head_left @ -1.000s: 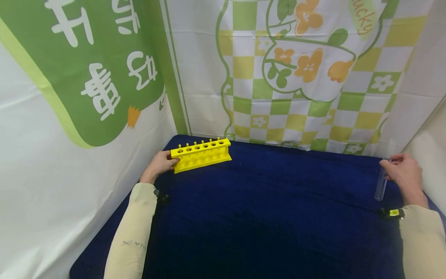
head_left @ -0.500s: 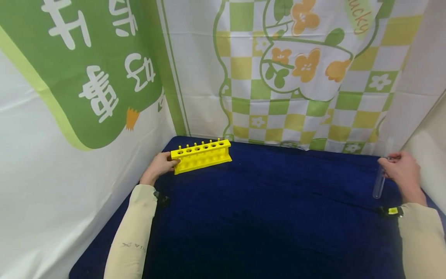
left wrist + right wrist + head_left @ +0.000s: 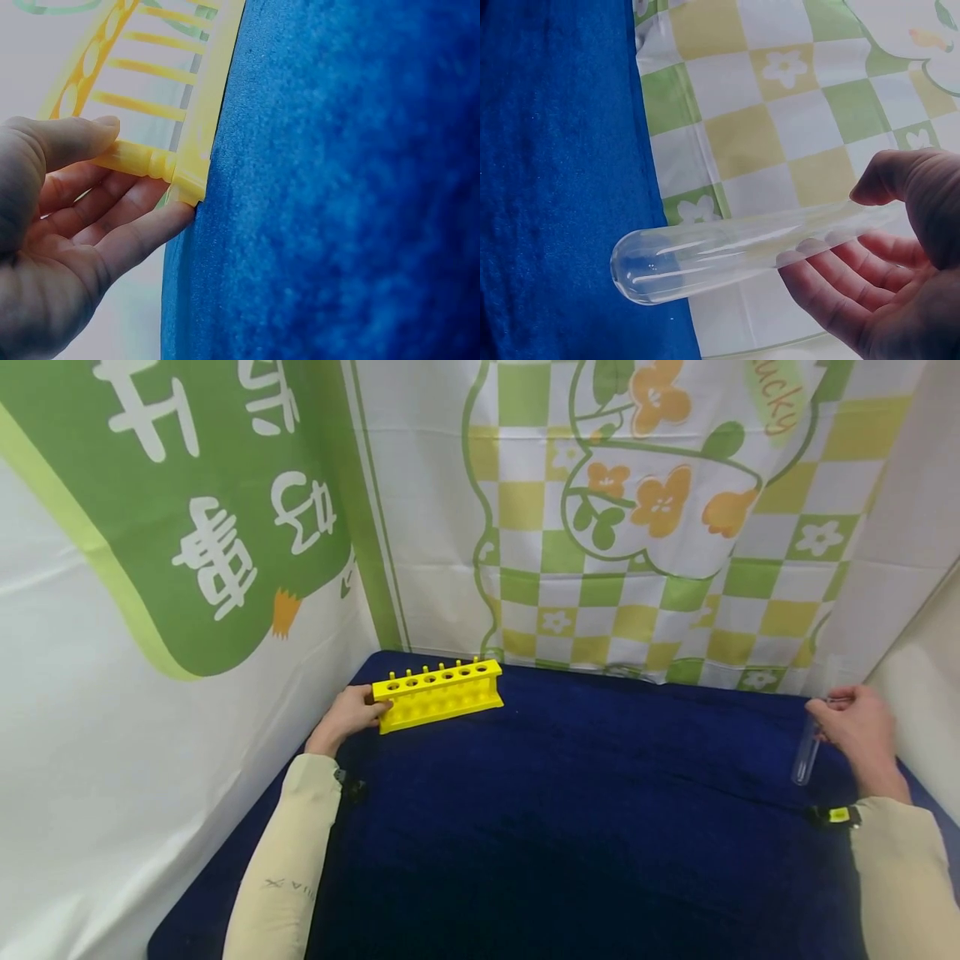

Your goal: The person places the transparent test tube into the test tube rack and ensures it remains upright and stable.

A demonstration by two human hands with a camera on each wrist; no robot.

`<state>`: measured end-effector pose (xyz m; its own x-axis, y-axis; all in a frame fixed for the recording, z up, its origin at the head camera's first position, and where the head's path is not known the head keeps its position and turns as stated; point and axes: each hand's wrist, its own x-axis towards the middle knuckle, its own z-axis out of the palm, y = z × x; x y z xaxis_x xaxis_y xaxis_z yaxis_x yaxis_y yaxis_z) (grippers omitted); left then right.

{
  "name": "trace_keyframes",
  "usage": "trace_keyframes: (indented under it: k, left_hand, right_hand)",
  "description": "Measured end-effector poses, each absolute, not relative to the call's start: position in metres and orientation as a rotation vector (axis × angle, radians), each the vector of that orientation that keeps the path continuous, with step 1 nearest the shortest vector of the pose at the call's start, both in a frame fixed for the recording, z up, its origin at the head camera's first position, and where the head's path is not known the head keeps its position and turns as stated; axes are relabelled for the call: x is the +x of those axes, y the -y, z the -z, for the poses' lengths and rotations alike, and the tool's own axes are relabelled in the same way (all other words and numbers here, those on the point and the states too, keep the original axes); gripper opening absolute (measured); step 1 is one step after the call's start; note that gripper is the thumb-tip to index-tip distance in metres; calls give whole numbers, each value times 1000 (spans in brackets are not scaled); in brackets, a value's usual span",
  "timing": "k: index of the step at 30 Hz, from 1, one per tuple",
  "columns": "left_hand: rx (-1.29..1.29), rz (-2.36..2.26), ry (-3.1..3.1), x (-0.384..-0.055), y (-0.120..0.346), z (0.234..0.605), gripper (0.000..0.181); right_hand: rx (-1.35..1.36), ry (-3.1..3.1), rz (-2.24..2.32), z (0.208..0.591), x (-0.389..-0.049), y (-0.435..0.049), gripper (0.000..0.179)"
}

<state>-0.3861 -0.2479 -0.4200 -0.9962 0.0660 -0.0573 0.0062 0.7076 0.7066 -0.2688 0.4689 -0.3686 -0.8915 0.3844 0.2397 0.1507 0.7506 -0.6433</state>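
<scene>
A yellow test tube rack [image 3: 442, 700] with a row of holes and short pegs stands at the back left of the table. My left hand [image 3: 351, 712] grips its near left end; in the left wrist view the thumb lies over the end post [image 3: 124, 159] and the fingers curl beneath. Far to the right, my right hand [image 3: 862, 727] pinches a clear test tube [image 3: 806, 758] between thumb and fingers. The tube leans, its rounded end pointing down. In the right wrist view that rounded end [image 3: 646, 266] extends well past the fingertips.
Dark blue cloth [image 3: 570, 827] covers the table. A white curtain [image 3: 75, 777] with green print borders the left side, and a checked, flowered curtain [image 3: 592, 602] hangs along the back edge. A pale wall [image 3: 930, 693] rises close beside my right hand.
My right hand has shifted slightly left with the test tube, which tilts a little more. My left hand stays on the rack, which sits almost the same.
</scene>
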Motion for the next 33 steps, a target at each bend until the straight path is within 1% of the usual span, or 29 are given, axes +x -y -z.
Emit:
trace_keyframes:
  k: [8, 19, 26, 33]
  left_hand:
    - [61, -1170, -2825, -385, 247, 426, 42]
    - [51, -1160, -2806, -384, 241, 423, 42]
    - [60, -1164, -2816, -386, 240, 423, 42]
    - [70, -1180, -2812, -387, 239, 420, 41]
  right_hand:
    - [-379, 2586, -917, 368, -267, -464, 60]
    - [-334, 2565, -925, 367, -267, -458, 57]
    - [-345, 2579, -888, 365, -268, -457, 58]
    - [-350, 2561, -948, 365, -269, -461, 58]
